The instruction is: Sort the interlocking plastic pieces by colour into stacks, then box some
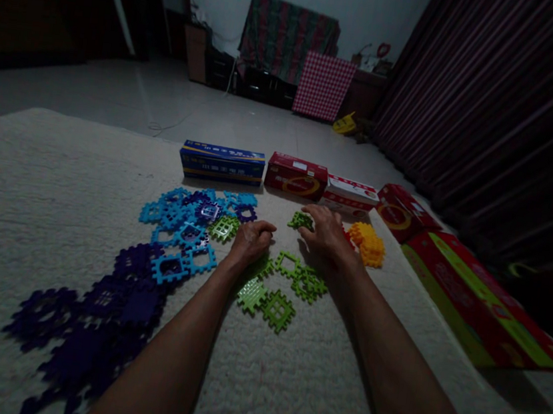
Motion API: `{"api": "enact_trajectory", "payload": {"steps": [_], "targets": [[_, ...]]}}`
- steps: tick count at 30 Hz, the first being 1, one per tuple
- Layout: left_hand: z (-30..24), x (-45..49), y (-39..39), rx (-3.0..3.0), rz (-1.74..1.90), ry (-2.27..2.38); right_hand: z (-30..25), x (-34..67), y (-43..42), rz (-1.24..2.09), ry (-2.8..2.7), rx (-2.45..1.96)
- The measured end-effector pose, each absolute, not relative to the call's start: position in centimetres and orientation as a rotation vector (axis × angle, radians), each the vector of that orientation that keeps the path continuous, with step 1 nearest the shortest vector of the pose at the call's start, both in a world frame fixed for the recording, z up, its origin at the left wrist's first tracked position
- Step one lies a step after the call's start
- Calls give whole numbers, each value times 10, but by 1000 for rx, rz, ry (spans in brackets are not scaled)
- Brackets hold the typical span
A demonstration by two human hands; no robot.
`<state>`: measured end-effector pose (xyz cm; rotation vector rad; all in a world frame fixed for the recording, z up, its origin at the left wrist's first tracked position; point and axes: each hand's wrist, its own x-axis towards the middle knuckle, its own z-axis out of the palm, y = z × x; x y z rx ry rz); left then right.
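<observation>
My right hand (324,232) has its thumb and fingers around a small pile of green interlocking plastic tiles (299,220) on the pale mat. With fingers curled together, my left hand (252,239) rests low over the mat, and no tile shows in it. A lighter green tile (224,228) lies just left of that hand, against the blue pile. Between my forearms are several loose green tiles (278,310), partly hidden by the left wrist. Yellow-orange tiles (367,244) are stacked right of my right hand, and some red ones (350,237) peek out behind it.
Light blue tiles (175,211) and dark purple tiles (88,345) spread along the left. A blue box (222,164), a red box (296,177) and a white-and-red box (351,195) line the far side. More red boxes (467,294) edge the mat (55,207) on the right.
</observation>
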<state>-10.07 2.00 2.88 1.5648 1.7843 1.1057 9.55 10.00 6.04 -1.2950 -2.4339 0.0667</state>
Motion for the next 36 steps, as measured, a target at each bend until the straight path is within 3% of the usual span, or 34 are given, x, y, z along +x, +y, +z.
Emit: {"api": "enact_trajectory", "payload": {"steps": [9,21,31,33,36], "targets": [[27,-100,22,1558,1112,1799,79,100,41,565,-2709,-1195],[21,-101,24,1560,1115,1783,85,82,15,459,-2835,-1376],[24,-100,23,1543,1101,1784,80,105,47,535,-2582,-1297],[24,-100,22,1544,1105,1791,81,107,51,715,-2503,-1283],[25,-100,21,1570,1119,1795,82,104,51,1238,-2359,-1179]]}}
